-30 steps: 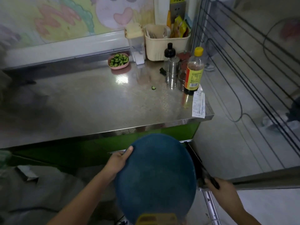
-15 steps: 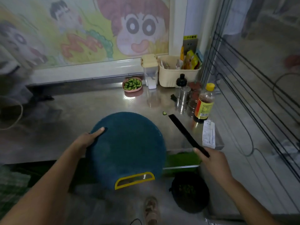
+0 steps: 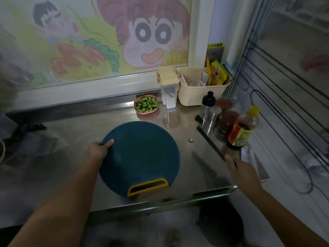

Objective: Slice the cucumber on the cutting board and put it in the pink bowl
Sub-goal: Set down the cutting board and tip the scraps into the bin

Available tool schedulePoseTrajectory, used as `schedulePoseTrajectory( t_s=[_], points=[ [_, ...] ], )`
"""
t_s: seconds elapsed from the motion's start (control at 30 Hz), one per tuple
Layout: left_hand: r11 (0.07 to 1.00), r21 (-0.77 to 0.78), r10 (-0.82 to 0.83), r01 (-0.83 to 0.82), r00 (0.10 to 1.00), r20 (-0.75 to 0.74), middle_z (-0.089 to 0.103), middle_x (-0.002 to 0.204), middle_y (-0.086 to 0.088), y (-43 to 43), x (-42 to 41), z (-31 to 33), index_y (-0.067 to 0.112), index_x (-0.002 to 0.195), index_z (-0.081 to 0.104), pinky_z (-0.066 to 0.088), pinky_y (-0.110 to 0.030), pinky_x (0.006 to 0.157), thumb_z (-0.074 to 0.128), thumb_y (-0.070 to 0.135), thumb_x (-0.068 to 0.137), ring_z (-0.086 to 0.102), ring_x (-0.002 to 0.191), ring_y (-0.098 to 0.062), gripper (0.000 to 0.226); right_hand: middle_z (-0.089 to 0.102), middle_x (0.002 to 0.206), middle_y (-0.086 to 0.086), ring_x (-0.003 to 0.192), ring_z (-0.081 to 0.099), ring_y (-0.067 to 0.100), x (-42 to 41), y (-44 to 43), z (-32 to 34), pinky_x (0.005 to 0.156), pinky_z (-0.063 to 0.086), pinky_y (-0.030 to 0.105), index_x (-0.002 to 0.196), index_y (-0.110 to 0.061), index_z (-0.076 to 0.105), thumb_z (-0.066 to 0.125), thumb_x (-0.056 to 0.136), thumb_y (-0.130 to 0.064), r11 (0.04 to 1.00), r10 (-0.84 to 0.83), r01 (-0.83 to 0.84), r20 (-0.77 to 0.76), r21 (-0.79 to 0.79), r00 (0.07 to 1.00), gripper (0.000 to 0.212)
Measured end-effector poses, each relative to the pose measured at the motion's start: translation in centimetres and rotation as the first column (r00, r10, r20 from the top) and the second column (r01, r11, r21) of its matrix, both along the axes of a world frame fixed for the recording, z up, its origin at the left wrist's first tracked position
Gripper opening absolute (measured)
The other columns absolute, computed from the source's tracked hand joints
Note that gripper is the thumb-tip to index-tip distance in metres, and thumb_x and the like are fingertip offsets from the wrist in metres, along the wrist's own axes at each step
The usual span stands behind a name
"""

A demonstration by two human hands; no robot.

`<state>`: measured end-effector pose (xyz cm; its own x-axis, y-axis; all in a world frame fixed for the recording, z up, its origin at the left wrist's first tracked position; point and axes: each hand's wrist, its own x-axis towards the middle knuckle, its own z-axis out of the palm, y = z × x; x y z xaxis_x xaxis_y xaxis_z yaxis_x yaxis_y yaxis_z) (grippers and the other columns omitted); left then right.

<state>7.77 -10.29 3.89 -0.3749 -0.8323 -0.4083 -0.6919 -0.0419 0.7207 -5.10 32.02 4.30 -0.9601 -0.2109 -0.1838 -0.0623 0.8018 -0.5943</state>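
Note:
The round dark-blue cutting board (image 3: 142,157) with a yellow-rimmed handle slot lies over the steel counter (image 3: 62,139), bare of cucumber. My left hand (image 3: 99,150) grips its left edge, thumb on top. My right hand (image 3: 240,173) grips the handle of a dark knife (image 3: 210,143) whose blade points away toward the bottles. The pink bowl (image 3: 146,105) stands at the back of the counter, filled with cucumber slices. One stray cucumber slice (image 3: 191,140) lies on the counter between board and knife.
At the back right stand a cream basket (image 3: 201,95), a lidded white container (image 3: 168,90), shakers (image 3: 211,113), jars and a sauce bottle (image 3: 242,131). A dark bin (image 3: 220,227) sits on the floor below the counter's front edge. A wire rack (image 3: 284,86) stands at the right.
Board and knife have come up from below the counter's front edge onto the counter. The view has tilted up toward the wall picture.

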Motion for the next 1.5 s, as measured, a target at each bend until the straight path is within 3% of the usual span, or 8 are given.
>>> schedulePoseTrajectory(
  t_s=[0.13,0.2,0.3,0.43,0.5,0.57,0.93,1.5],
  points=[
    [0.998,-0.048,-0.041,0.045,0.996,0.082,0.060,0.118,-0.025,-2.5,-2.0,-2.2,-0.002,0.124,0.055,0.049,-0.051,0.088,0.069,0.031,0.085,0.059,0.100,-0.042,0.053,0.066,0.094,0.012,0.090,0.062,0.029,-1.7,-1.5,-2.9,0.077,0.044,0.030,0.112,-0.009,0.059,0.011,0.085,-0.074,0.994,0.072,-0.069,-0.027,0.090,0.997,0.086],
    [0.990,-0.078,-0.104,0.114,0.987,0.126,0.052,0.129,-0.026,-2.5,-2.9,-2.9,-0.002,0.134,0.045,0.045,-0.051,0.095,0.070,0.024,0.084,0.053,0.111,-0.043,0.062,0.066,0.113,0.010,0.105,0.061,0.026,-2.7,-2.3,-4.2,0.097,0.043,0.036,0.127,-0.012,0.050,0.037,0.094,-0.054,0.986,0.105,-0.100,-0.026,0.135,0.994,0.055],
    [0.911,-0.232,-0.304,0.342,0.935,0.184,0.049,0.133,-0.023,-0.8,-4.5,-3.9,0.002,0.135,0.044,0.042,-0.047,0.095,0.074,0.029,0.080,0.048,0.120,-0.042,0.068,0.064,0.116,0.011,0.105,0.060,0.027,-4.3,-3.4,-5.4,0.098,0.044,0.040,0.120,-0.011,0.054,0.055,0.092,-0.031,0.979,0.117,-0.110,-0.028,0.174,0.993,0.035],
    [0.644,-0.172,-0.649,0.745,0.652,0.392,0.008,0.157,-0.011,4.7,-6.4,-5.2,0.026,0.150,0.010,0.015,-0.055,0.111,0.071,0.057,0.071,0.009,0.142,-0.036,0.106,0.059,0.118,0.015,0.109,0.056,0.031,-6.5,-5.1,-5.5,0.094,0.042,0.038,0.120,-0.006,0.053,0.056,0.093,-0.023,0.973,0.131,-0.125,-0.021,0.195,0.991,0.033],
    [0.502,-0.098,-0.724,0.859,0.480,0.495,-0.013,0.157,-0.009,7.2,-6.4,-6.3,0.032,0.149,-0.006,0.005,-0.061,0.110,0.066,0.065,0.069,-0.008,0.142,-0.036,0.113,0.056,0.126,0.016,0.116,0.052,0.032,-8.1,-5.9,-5.6,0.098,0.039,0.037,0.128,-0.004,0.049,0.055,0.094,-0.022,0.959,0.174,-0.167,-0.011,0.229,0.985,0.039],
    [0.440,-0.066,-0.719,0.896,0.395,0.572,-0.023,0.154,-0.009,8.3,-6.1,-7.1,0.032,0.147,-0.015,0.000,-0.062,0.109,0.064,0.068,0.069,-0.016,0.141,-0.037,0.117,0.055,0.128,0.017,0.116,0.052,0.032,-9.9,-6.5,-5.7,0.096,0.040,0.038,0.132,-0.005,0.046,0.053,0.095,-0.024,0.926,0.253,-0.240,-0.008,0.291,0.967,0.042],
    [0.458,-0.050,-0.702,0.887,0.396,0.591,-0.024,0.154,-0.009,8.3,-6.7,-7.3,0.031,0.147,-0.017,0.001,-0.062,0.109,0.067,0.063,0.071,-0.017,0.141,-0.037,0.118,0.055,0.117,0.014,0.090,0.066,0.024,-11.4,-8.0,-4.5,0.059,0.046,0.029,0.120,-0.003,0.039,0.041,0.094,-0.003,0.741,0.263,-0.105,-0.142,0.664,0.954,0.027],
    [0.480,-0.073,-0.692,0.874,0.428,0.582,-0.017,0.156,-0.007,8.8,-6.2,-7.2,0.031,0.148,-0.012,0.006,-0.059,0.111,0.067,0.058,0.075,-0.011,0.143,-0.035,0.110,0.052,0.121,0.011,0.105,0.057,0.024,-9.2,-6.0,-6.5,0.078,0.048,0.029,0.122,-0.006,0.043,0.041,0.093,-0.003,0.734,0.347,-0.106,-0.236,0.671,0.908,0.029]
  ],
)
